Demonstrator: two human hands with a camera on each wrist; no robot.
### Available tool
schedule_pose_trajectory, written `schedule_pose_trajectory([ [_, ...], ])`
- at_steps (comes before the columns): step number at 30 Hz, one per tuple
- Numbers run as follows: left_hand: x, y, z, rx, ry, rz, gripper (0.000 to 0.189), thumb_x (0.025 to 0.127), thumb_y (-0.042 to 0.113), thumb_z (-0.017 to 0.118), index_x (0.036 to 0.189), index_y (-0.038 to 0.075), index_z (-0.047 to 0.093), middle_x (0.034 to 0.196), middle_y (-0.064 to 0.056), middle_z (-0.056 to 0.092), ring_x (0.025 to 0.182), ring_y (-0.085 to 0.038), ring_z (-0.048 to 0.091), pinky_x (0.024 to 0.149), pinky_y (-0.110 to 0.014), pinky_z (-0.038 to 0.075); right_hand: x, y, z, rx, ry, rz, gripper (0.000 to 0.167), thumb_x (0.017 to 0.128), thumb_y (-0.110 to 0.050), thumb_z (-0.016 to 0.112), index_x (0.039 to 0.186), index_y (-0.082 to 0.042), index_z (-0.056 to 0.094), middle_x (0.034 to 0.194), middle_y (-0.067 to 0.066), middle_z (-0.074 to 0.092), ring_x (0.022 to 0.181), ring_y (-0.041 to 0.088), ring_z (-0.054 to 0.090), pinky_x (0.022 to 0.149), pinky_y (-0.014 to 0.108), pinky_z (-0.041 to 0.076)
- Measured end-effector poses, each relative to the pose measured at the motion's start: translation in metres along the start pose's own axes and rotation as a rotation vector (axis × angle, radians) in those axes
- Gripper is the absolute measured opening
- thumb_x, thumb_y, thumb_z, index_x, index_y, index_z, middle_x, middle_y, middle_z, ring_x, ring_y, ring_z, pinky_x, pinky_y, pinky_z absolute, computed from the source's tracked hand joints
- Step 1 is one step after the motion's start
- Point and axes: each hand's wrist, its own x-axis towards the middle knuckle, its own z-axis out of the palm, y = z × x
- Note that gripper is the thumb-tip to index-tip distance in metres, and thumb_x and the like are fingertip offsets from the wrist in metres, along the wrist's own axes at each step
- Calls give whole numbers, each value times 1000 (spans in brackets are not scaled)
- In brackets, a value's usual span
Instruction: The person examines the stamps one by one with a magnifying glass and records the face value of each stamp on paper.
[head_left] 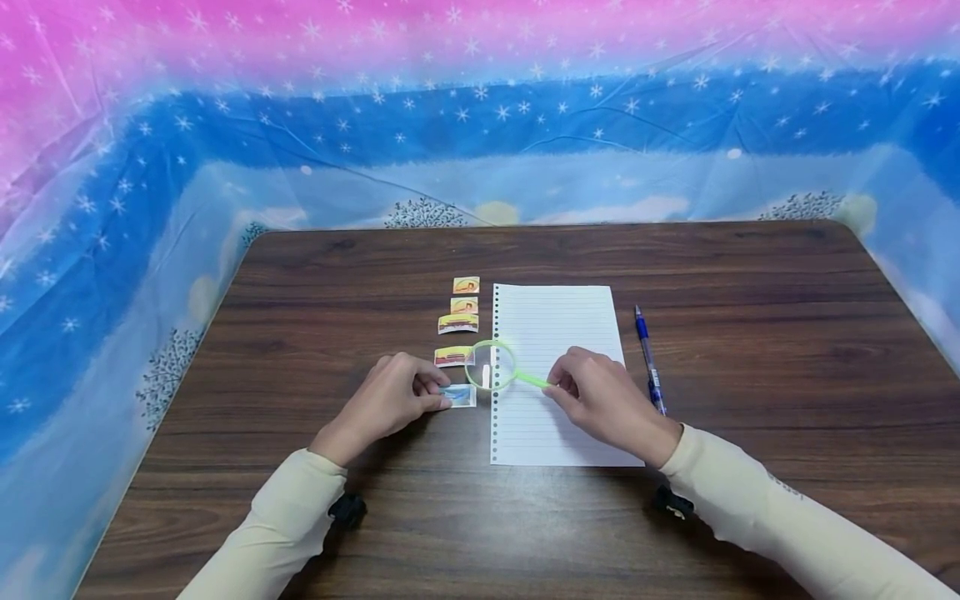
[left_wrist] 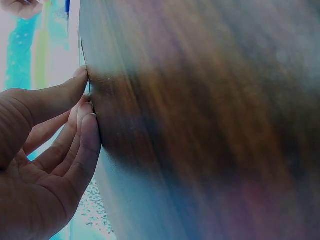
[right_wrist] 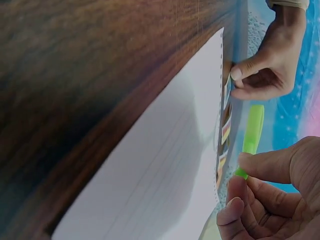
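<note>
The left hand [head_left: 386, 398], fingers curled, holds the left end of a small blue-and-white paper rectangle [head_left: 461, 396]; the right hand [head_left: 600, 396] pinches a light-green plastic magnifying glass [head_left: 517, 373] by its handle, long axis running leftward, lens at the rectangle's far right corner. Fingers hide the rectangle's left end; lens height above the brown wood-grain counter [head_left: 360, 292] is unclear.

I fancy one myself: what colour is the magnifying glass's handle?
Bright yellowish green; the handle shows best in the head view.
</note>
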Motion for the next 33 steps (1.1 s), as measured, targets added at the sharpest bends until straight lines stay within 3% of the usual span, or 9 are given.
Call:
schedule_pose_trajectory([
  [19,0,0,-1,-4,-3,7,16,82,10,86,95,4,79,77,4,69,70,-7,62,68,-28,54,-3,-8,17,-3,-48,-77,9,87,-6,79,84,-5,70,76,-4,57,68,6,52,61,23,47],
  [33,1,1,-1,7,-1,8,17,81,8,86,96,3,78,77,3,69,70,-7,62,68,-28,54,-3,-13,18,-11,-85,-53,8,88,-8,79,87,-6,71,76,-5,57,67,6,51,60,23,46],
])
